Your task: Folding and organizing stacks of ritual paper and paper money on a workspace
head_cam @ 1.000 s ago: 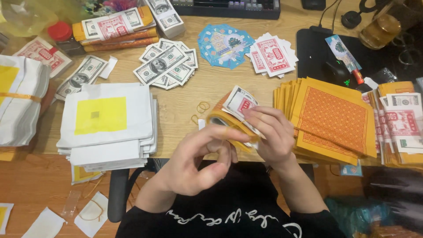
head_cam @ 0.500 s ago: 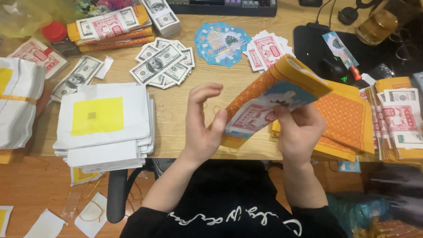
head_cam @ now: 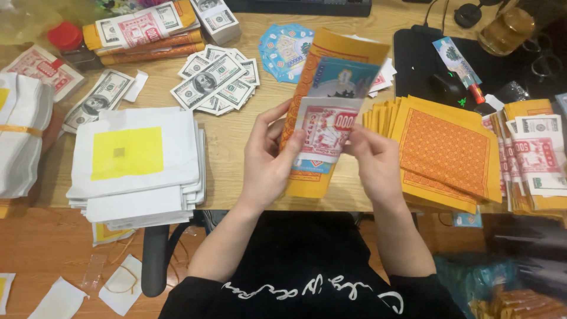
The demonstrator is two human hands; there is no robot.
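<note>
Both my hands hold one upright bundle of paper (head_cam: 328, 112) above the desk's front edge. The bundle has an orange-yellow outer sheet, a blue printed sheet and a pink-and-white note in front. My left hand (head_cam: 267, 160) grips its left edge with the thumb across the front. At its lower right side, my right hand (head_cam: 374, 162) pinches the pink note. A fanned stack of orange patterned sheets (head_cam: 444, 150) lies just right of my right hand.
A stack of white papers with a yellow square (head_cam: 137, 162) lies at left. Loose grey banknotes (head_cam: 216, 80) and banded note bundles (head_cam: 142, 29) sit behind. More banded notes (head_cam: 537, 159) are at right, with a black mouse pad (head_cam: 419, 59) and a jar (head_cam: 505, 29).
The bundle has been lifted from the desk edge and turned upright. My left hand, which was free beside it, now grips its left edge.
</note>
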